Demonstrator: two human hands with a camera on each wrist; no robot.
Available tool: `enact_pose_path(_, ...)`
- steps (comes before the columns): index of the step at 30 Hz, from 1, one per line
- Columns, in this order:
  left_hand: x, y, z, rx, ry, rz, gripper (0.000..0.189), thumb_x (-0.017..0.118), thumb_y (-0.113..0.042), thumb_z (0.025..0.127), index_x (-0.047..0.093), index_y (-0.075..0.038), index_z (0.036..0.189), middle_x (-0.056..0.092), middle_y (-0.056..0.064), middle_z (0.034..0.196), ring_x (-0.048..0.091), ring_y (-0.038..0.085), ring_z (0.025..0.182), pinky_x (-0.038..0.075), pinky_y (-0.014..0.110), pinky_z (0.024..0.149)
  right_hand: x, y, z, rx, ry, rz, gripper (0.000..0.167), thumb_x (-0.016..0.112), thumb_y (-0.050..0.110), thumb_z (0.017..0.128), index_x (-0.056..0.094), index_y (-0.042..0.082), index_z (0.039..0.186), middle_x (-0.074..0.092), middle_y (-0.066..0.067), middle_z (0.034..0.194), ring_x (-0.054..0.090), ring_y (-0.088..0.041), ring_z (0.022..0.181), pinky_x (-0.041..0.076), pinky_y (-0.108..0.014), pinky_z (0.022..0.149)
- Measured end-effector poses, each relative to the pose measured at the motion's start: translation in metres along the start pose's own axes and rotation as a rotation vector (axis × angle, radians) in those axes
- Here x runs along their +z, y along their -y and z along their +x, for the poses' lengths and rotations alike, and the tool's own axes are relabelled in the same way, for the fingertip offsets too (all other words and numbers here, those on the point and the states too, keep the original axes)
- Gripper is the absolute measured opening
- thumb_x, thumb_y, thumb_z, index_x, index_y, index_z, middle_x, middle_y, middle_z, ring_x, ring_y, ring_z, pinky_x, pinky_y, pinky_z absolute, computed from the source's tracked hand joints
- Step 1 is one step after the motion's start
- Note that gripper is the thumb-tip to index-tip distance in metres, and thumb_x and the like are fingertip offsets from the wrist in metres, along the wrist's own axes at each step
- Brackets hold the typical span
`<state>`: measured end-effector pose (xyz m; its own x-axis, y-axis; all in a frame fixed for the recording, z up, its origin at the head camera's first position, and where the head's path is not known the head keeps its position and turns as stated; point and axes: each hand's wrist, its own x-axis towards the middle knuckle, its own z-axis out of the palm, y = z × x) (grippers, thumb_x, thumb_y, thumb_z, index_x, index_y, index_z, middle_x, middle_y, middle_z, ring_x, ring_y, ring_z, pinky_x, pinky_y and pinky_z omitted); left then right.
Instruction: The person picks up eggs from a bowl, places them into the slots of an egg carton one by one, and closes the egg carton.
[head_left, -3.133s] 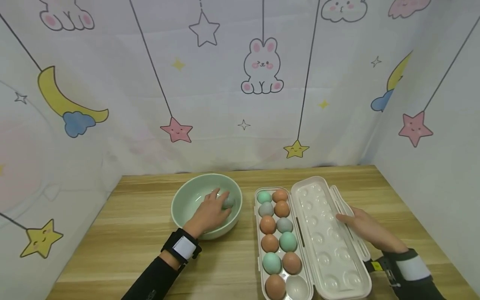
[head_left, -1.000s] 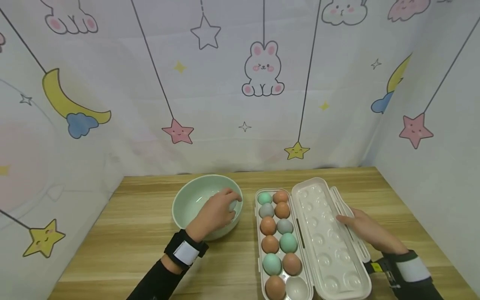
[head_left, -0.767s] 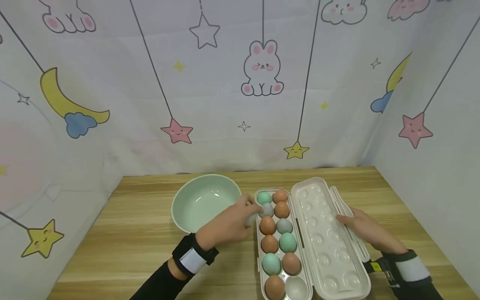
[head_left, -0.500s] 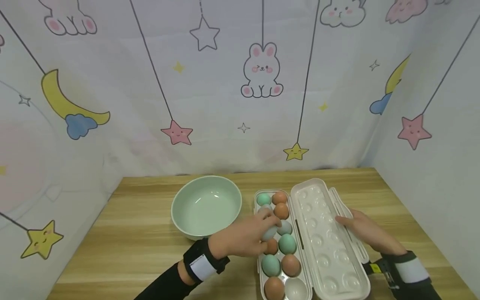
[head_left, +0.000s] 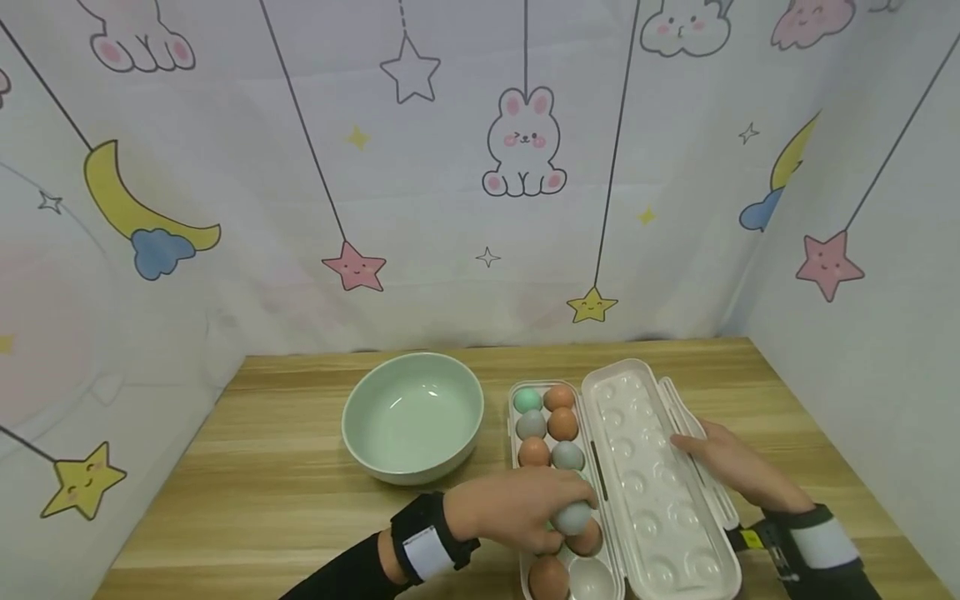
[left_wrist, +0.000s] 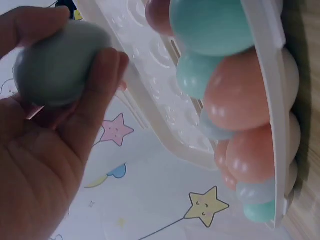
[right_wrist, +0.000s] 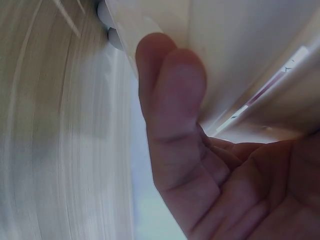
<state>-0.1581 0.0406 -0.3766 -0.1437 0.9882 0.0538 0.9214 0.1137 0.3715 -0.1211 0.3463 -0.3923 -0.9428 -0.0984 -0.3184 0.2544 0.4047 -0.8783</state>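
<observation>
Held in my left hand (head_left: pixel 521 504) is a grey-blue egg (head_left: pixel 573 517), above the near half of the egg carton (head_left: pixel 517 446). The left wrist view shows thumb and fingers pinching that egg (left_wrist: pixel 62 62) clear of the carton. Brown, green and grey-blue eggs fill the carton's cups, except one bare cup (head_left: pixel 591 578) at the near right corner. My hand hides some eggs. My right hand (head_left: pixel 738 467) grips the outer edge of the carton's opened lid (head_left: pixel 648 467), thumb on top; the right wrist view shows its fingers (right_wrist: pixel 180 95) curled against the lid's underside.
A pale green bowl (head_left: pixel 412 421) with nothing in it stands left of the carton on the wooden table (head_left: pixel 285 467). A printed cloth wall (head_left: pixel 420 208) closes off the back and sides.
My left hand has lifted the grey-blue egg out of the bowl and carried it right and nearer, over the carton. My right hand stays on the lid.
</observation>
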Motion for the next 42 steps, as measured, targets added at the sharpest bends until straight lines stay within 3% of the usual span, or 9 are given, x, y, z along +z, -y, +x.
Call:
enact_pose_path(4,0.007,-0.008,0.006,0.026,0.056,0.100,0.045,0.075,-0.019,0.076,0.059,-0.018,0.118,0.052,-0.008,0.110,0.047,-0.004,0.092,0.035,0.005,0.070,0.000,0.000,0.000,-0.011,-0.011,-0.003,0.061,0.040,0.018,0.101,0.012,-0.015,0.143,0.061,-0.019,0.097,0.065,-0.031,0.079,0.054,-0.044,0.063)
enact_pose_path(7,0.011,-0.012,0.010,0.027,0.092,0.138,0.050,0.076,-0.021,0.074,0.059,-0.021,0.120,0.051,-0.009,0.109,0.047,-0.005,0.090,0.034,0.005,0.067,0.000,0.001,0.000,-0.017,-0.015,-0.014,0.060,0.040,0.017,0.100,0.012,-0.014,0.143,0.061,-0.020,0.098,0.065,-0.031,0.080,0.054,-0.043,0.063)
enact_pose_path(11,0.015,-0.014,0.016,0.044,0.133,0.137,0.051,0.077,-0.021,0.074,0.057,-0.019,0.121,0.055,-0.012,0.108,0.048,-0.005,0.092,0.033,0.005,0.076,0.000,0.002,0.001,-0.026,-0.022,-0.029,0.059,0.040,0.017,0.100,0.013,-0.015,0.143,0.062,-0.019,0.097,0.065,-0.030,0.079,0.054,-0.042,0.063)
enact_pose_path(16,0.020,-0.016,0.023,0.053,0.197,0.145,0.049,0.077,-0.021,0.074,0.058,-0.022,0.119,0.057,-0.015,0.105,0.047,-0.004,0.091,0.035,0.008,0.073,-0.001,0.002,0.000,-0.028,-0.024,-0.029,0.059,0.040,0.018,0.101,0.013,-0.016,0.142,0.062,-0.019,0.097,0.065,-0.030,0.079,0.054,-0.042,0.063)
enact_pose_path(20,0.028,-0.018,0.025,0.097,0.188,0.231,0.049,0.077,-0.024,0.074,0.060,-0.022,0.120,0.057,-0.013,0.106,0.047,-0.003,0.092,0.035,0.007,0.074,0.000,0.001,0.000,-0.021,-0.020,-0.021,0.059,0.040,0.017,0.100,0.013,-0.015,0.142,0.062,-0.019,0.096,0.065,-0.030,0.079,0.054,-0.043,0.063)
enact_pose_path(26,0.035,-0.019,0.028,0.112,0.177,0.351,0.044,0.078,-0.027,0.072,0.063,-0.025,0.113,0.059,-0.017,0.097,0.048,-0.001,0.089,0.035,0.009,0.073,0.000,0.000,0.001,-0.025,-0.016,-0.019,0.060,0.040,0.017,0.100,0.012,-0.013,0.144,0.062,-0.018,0.096,0.066,-0.030,0.079,0.054,-0.043,0.063)
enact_pose_path(32,0.041,-0.020,0.030,0.126,0.171,0.392,0.038,0.078,-0.026,0.071,0.064,-0.027,0.107,0.060,-0.018,0.090,0.046,0.001,0.082,0.033,0.012,0.069,0.001,0.001,0.001,-0.026,-0.018,-0.014,0.059,0.039,0.017,0.101,0.013,-0.013,0.144,0.062,-0.019,0.096,0.066,-0.030,0.078,0.055,-0.043,0.063)
enact_pose_path(38,0.043,-0.024,0.030,0.100,0.208,0.395,0.038,0.076,-0.027,0.075,0.063,-0.029,0.110,0.058,-0.018,0.097,0.045,0.001,0.086,0.031,0.013,0.069,0.001,0.001,0.001,-0.028,-0.015,-0.011,0.059,0.039,0.018,0.101,0.012,-0.012,0.144,0.062,-0.019,0.097,0.066,-0.030,0.079,0.055,-0.043,0.063)
enact_pose_path(42,0.046,-0.027,0.028,0.089,0.199,0.419,0.040,0.075,-0.034,0.076,0.059,-0.031,0.112,0.058,-0.020,0.094,0.045,0.000,0.082,0.027,0.014,0.064,0.002,0.001,0.001,-0.024,-0.011,0.000,0.059,0.039,0.018,0.101,0.012,-0.013,0.144,0.062,-0.018,0.093,0.066,-0.031,0.077,0.054,-0.043,0.062)
